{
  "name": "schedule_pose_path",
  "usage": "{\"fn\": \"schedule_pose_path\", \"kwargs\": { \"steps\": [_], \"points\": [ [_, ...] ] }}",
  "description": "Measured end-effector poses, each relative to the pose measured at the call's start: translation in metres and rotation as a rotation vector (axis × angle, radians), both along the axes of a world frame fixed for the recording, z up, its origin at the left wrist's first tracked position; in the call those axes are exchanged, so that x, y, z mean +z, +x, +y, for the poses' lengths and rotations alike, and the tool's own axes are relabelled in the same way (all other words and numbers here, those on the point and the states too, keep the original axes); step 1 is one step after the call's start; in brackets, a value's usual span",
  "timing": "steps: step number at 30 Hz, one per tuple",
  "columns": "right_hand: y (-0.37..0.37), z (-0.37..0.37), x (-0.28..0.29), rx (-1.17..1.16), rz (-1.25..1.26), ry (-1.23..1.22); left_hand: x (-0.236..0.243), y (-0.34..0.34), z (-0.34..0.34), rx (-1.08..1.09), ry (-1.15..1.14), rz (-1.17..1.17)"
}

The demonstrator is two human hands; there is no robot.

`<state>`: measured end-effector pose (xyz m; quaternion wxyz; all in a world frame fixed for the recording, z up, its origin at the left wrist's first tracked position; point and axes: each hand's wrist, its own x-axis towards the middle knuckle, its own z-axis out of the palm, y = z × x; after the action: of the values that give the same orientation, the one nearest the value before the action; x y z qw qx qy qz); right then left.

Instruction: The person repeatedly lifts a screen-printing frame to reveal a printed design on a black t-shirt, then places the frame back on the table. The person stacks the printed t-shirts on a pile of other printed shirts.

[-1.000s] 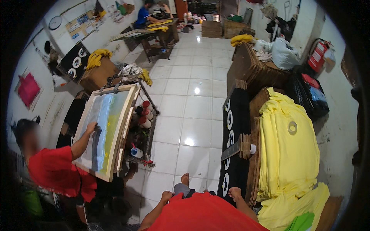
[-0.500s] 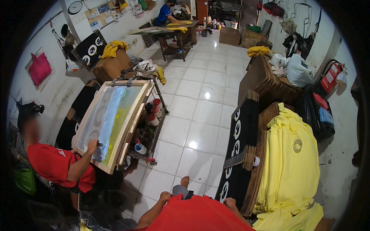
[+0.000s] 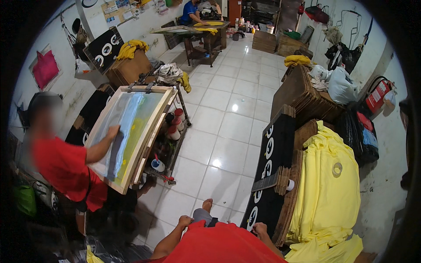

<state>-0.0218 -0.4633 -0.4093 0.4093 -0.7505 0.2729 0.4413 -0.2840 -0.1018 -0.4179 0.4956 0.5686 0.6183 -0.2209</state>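
My left hand [image 3: 185, 220] is closed beside the front of my red shirt [image 3: 219, 243], above my grey shorts [image 3: 201, 215]. My right hand [image 3: 260, 228] is also closed, on the other side of the shirt, nearest the stack of black boards with white print [image 3: 258, 206]. Whatever either hand may hold is hidden. Right of the boards, a big pile of yellow fabric [image 3: 326, 188] bears a roll of tape [image 3: 337, 168].
At left, a co-worker in red [image 3: 70, 171] works over a framed printing screen [image 3: 127, 136] on a metal stand with bottles [image 3: 174, 132]. Another person in blue [image 3: 189, 13] leans over a far table. White tiled floor [image 3: 219, 144] runs between. A fire extinguisher [image 3: 378, 95] hangs at right.
The co-worker in red has leaned forward, and that person's hand has moved farther up the screen. My hands stay closed near my waist. The view has shifted slightly.
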Motion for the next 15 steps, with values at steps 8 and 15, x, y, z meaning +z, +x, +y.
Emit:
{"fn": "schedule_pose_path", "kwargs": {
  "steps": [8,15],
  "points": [
    [0.003,0.021,0.006,0.140,0.012,0.014,-0.018,-0.034,-0.007,0.044,-0.014,-0.056],
    [-0.001,0.025,0.010,0.206,-0.044,0.027,-0.019,-0.052,-0.008,-0.079,0.014,0.045]
  ]
}}
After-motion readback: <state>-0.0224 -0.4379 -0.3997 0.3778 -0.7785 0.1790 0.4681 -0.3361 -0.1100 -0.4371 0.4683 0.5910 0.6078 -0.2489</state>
